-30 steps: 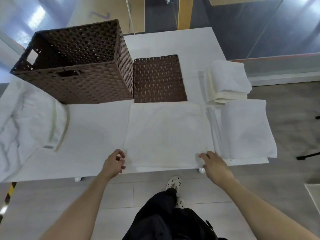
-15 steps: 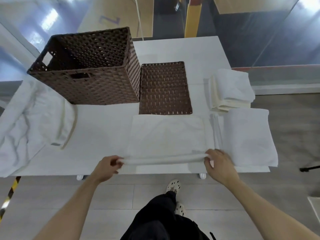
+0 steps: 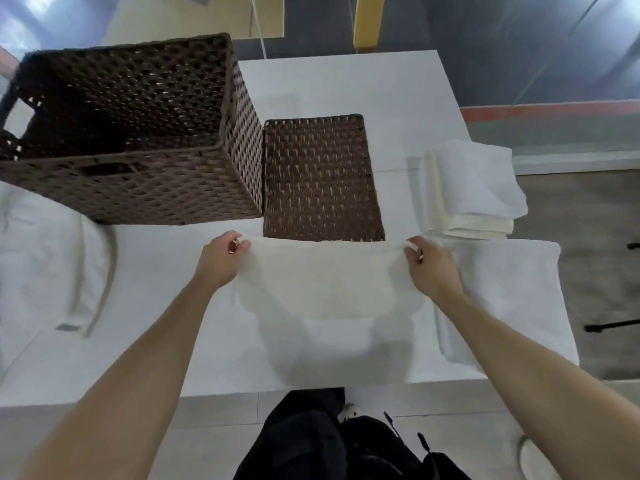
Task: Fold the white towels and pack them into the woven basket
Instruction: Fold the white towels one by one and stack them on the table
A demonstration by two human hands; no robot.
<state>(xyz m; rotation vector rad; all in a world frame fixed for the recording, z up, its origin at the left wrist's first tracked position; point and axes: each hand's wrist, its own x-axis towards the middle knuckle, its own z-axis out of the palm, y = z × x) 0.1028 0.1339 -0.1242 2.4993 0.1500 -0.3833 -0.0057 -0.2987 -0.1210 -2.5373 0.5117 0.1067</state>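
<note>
Through the head camera I look down on a white table [image 3: 346,84] with both of the person's arms reaching forward over it. The left hand [image 3: 221,261] pinches one corner of a white towel [image 3: 329,282] between thumb and curled fingers, and the right hand [image 3: 429,268] pinches the opposite corner the same way. The held edge runs straight across from left to right between the two hands, so the towel's long axis lies crosswise to me, and the cloth sags toward me from that edge. The edge sits just at the near side of a flat woven lid [image 3: 322,178]. The woven basket [image 3: 156,192], open and dark brown, stands ahead and to the left, touching the lid's left side, so I judge the left hand the nearer one to it. A folded stack of towels [image 3: 474,188] lies ahead of the right hand, and another flat towel [image 3: 512,292] lies just beside that hand. A loose heap of white cloth [image 3: 41,271] lies at the far left. I judge the fold is in mid-course, and laying the edge down level depends on both hands keeping even.
</note>
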